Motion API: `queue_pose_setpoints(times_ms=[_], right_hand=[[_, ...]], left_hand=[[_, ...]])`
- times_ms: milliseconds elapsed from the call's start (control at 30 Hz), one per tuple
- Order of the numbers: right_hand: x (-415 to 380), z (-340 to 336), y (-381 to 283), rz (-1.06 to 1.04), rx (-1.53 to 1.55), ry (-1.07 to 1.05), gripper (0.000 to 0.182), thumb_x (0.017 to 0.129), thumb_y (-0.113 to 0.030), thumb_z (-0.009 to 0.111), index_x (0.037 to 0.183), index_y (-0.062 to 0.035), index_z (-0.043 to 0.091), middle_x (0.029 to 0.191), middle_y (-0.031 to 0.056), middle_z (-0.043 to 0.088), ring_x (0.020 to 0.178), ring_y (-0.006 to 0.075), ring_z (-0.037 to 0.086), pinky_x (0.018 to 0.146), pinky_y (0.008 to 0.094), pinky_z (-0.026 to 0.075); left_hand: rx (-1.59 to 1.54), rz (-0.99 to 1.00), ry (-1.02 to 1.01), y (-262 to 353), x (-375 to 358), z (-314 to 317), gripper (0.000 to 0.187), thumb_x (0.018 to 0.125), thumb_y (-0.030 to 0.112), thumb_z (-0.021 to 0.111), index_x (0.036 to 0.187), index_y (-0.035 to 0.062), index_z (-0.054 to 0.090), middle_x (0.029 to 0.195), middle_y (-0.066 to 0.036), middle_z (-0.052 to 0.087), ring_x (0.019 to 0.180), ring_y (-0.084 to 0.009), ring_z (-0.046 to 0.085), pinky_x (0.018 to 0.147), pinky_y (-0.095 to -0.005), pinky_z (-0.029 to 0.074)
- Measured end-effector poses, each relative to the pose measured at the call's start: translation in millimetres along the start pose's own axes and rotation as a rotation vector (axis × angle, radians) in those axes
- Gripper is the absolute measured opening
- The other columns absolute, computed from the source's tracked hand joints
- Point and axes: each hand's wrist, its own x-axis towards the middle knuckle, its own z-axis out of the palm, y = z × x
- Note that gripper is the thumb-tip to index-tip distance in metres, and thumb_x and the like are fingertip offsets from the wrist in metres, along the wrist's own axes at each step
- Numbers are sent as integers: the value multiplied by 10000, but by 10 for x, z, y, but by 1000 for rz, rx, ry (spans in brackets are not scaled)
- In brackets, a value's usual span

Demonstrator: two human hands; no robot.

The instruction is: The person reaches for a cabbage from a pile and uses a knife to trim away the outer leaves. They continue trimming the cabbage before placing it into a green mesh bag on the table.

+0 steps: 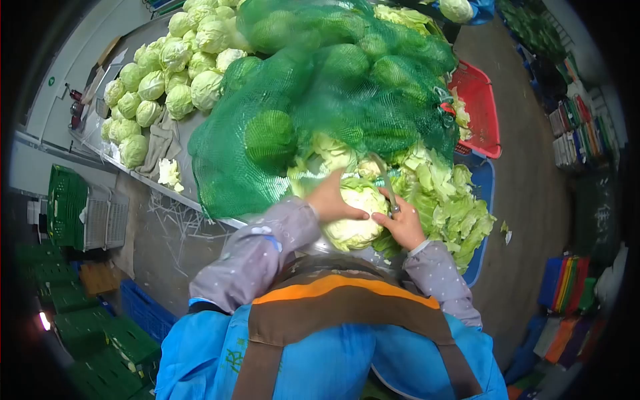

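My left hand [331,199] grips a pale green cabbage [355,223] held in front of my chest. My right hand [404,225] holds a knife [386,183] by the handle, its blade pointing up past the cabbage's right side. Just behind the cabbage lie green net sacks [320,100] stuffed with more cabbages. Loose cut outer leaves [453,207] are heaped to the right of my hands.
Trimmed cabbages [163,73] are piled on the metal table [190,183] at the upper left. A red crate [481,107] and a blue bin [485,183] stand right. Green and blue crates [87,320] sit on the floor at left, coloured crates at far right.
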Motion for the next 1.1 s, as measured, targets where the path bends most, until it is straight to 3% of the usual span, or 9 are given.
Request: queue_pose_setpoints(times_ms=[100,300,467,600,667,733,800,967,1100], right_hand=[[-14,-111,195,-241,-269,261,349,852,-128,643,1187,-58,577,981,172,656,796,239,667,653,283,517],[-73,-198,-35,29,-513,-12,463,924,-381,509,1310,-131,454,612,125,607,544,315,613,518,378,463],[282,87,340,166,-144,152,459,961,-402,410,1117,-17,606,994,270,622,987,405,589,845,432,445],[434,-41,369,85,-267,62,439,946,-389,442,1142,-31,604,962,261,633,890,393,626,789,413,486],[357,-143,290,-42,-491,22,412,861,-322,575,1171,-53,599,927,235,654,840,357,649,757,402,512],[440,-253,297,-188,-643,53,411,739,-278,669,1125,-143,633,629,165,613,595,333,623,597,423,522],[586,-289,333,-187,-766,-93,288,726,-276,691,984,-150,669,674,178,631,633,358,623,605,434,518],[797,154,1041,-60,-707,153,252,694,-248,729,902,-124,658,741,178,651,703,362,634,642,430,511],[761,33,1183,134,-606,193,259,714,-190,680,962,-125,644,864,168,671,817,362,640,725,437,502]], left_hand=[[-163,-133,-4,27,43,149,1183,504,484,876,1337,-107,278,1281,-313,433,1186,-374,474,1022,-388,378],[-55,-233,-133,76,164,75,1133,500,505,865,1253,-171,354,1202,-316,492,1130,-354,523,978,-352,419],[-96,-252,-74,35,165,120,1106,508,482,865,1247,-169,362,1184,-311,507,1103,-344,543,947,-352,443],[-136,-239,-65,70,96,123,1137,499,489,871,1279,-145,340,1194,-296,505,1098,-353,540,944,-362,449],[-168,-167,-45,29,75,172,1185,499,502,870,1326,-117,289,1267,-299,442,1173,-373,475,1004,-382,397],[-119,-32,14,-15,40,308,1187,511,487,863,1353,-91,257,1315,-296,394,1228,-387,418,1034,-403,366],[-57,18,68,-5,-30,402,1162,533,469,850,1374,-54,242,1347,-294,355,1260,-393,381,1036,-420,361],[60,54,92,64,-303,280,1107,571,477,823,1406,28,253,1409,-281,293,1282,-401,357,1044,-429,352],[-125,117,46,-107,-290,215,1033,593,483,809,1400,74,310,1306,-235,467,1207,-361,469,1015,-414,390]])
